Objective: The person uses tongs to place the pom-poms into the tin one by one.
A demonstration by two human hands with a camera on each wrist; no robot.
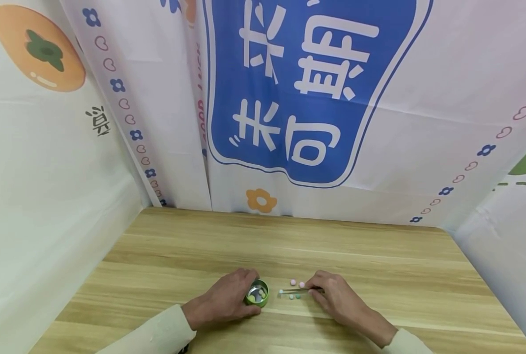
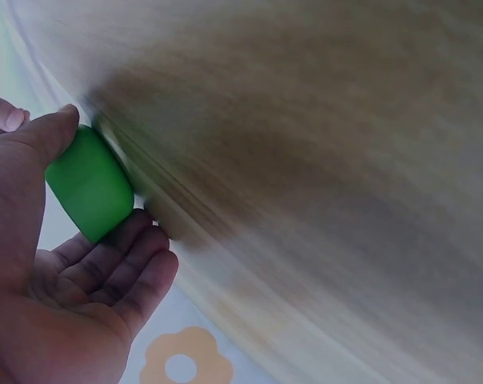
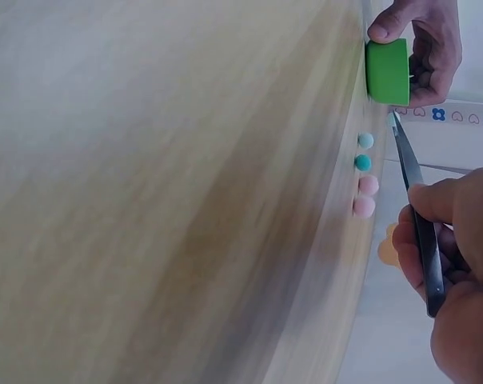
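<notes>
On the wooden table, my left hand [image 1: 228, 299] grips a small round green tin [image 1: 266, 298] between thumb and fingers. Its open top shows a shiny inside with a few yellowish balls [image 1: 251, 298]. In the left wrist view the tin's smooth green side [image 2: 91, 186] faces the camera. My right hand [image 1: 340, 297] pinches a pair of dark metal tweezers [image 3: 421, 216]. At their tips, just right of the tin, is a pale blue ball [image 1: 281, 292]. Beneath and behind the tweezers lie two pink balls [image 1: 293, 282], a teal ball [image 1: 298, 296] and a pale mint ball [image 1: 291, 297].
The wood-grain table [image 1: 165, 265] extends around both hands. White printed cloth hangs behind it, with a large blue sign [image 1: 289, 169] and an orange flower [image 1: 261, 200]. More cloth [image 1: 46, 196] encloses the left and right sides.
</notes>
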